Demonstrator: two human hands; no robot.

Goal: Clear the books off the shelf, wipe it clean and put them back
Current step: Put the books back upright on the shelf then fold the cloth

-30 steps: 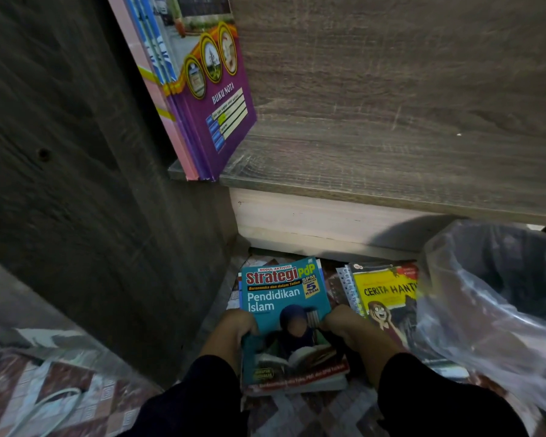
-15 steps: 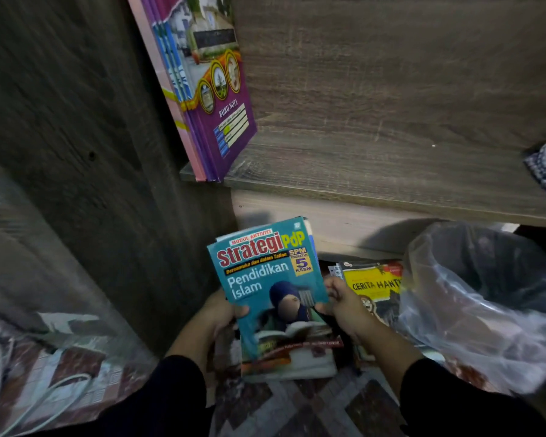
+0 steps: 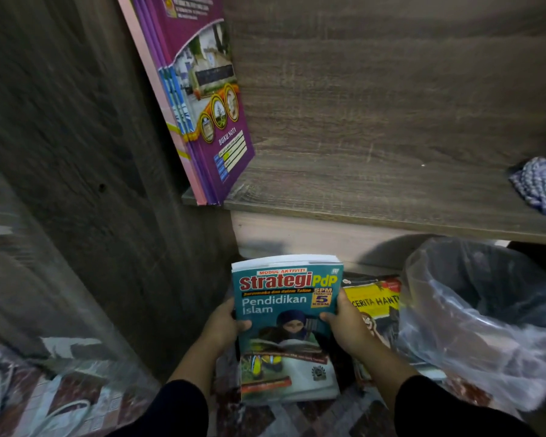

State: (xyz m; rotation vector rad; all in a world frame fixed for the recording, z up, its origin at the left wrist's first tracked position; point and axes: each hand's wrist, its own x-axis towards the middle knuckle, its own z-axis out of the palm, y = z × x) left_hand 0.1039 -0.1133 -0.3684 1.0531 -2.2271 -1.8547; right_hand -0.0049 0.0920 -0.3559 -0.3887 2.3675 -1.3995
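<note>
I hold a teal "Strategi PdP Pendidikan Islam" book [image 3: 286, 305] below the shelf, lifted off the floor. My left hand [image 3: 223, 326] grips its left edge and my right hand [image 3: 344, 323] grips its right edge. Under it on the floor lies another pale book [image 3: 297, 389]. To its right lies a yellow "Cerita Hantu" book [image 3: 374, 302]. Several thin purple notebooks [image 3: 202, 115] lean against the left wall on the wooden shelf [image 3: 375, 184]. A blue and white cloth [image 3: 541, 186] sits at the shelf's right end.
A bin lined with a clear plastic bag [image 3: 486, 316] stands at the right, close to my right arm. The dark cabinet side panel [image 3: 85, 184] rises at the left. White cables [image 3: 0, 398] lie on the patterned floor at bottom left.
Both hands have lifted the teal book off the stack on the floor and straightened it. The view has tilted up, bringing the cloth on the shelf into sight.
</note>
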